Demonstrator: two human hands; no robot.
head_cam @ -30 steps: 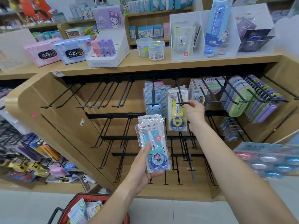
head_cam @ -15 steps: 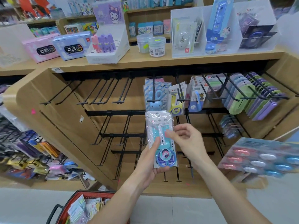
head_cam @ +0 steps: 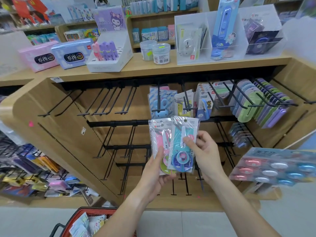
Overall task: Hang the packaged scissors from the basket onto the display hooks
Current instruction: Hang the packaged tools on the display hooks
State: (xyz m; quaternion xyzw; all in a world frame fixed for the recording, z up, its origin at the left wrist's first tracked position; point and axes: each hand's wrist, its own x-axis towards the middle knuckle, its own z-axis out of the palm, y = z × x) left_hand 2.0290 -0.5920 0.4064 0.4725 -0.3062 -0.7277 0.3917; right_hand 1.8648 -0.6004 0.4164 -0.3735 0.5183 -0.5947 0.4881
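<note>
Hands met in front of the wooden display rack [head_cam: 51, 127], sorting a small stack of packaged scissors. The left hand [head_cam: 154, 173] gripped the stack from below, thumb laid across the front of the pink scissors pack [head_cam: 159, 139]. The right hand [head_cam: 204, 154] pinched the teal scissors pack [head_cam: 181, 147] near its middle, thumb on the front face, and that pack sat fanned to the right over the pink one, touching it. The step in hand looked like separating 1 pack from the stack before hanging it. Above them, the top-row hooks [head_cam: 185, 98] already carried scissors in blue and yellow packs, while the hooks further left [head_cam: 102, 103] stood bare. More packs lay in the red basket [head_cam: 82, 218] at the bottom edge, so the task seemed well short of done. Next, the teal pack would probably need lifting clear, its hang hole [head_cam: 185, 119] at the top lined up with a hook tip, then sliding back along the wire.
</note>
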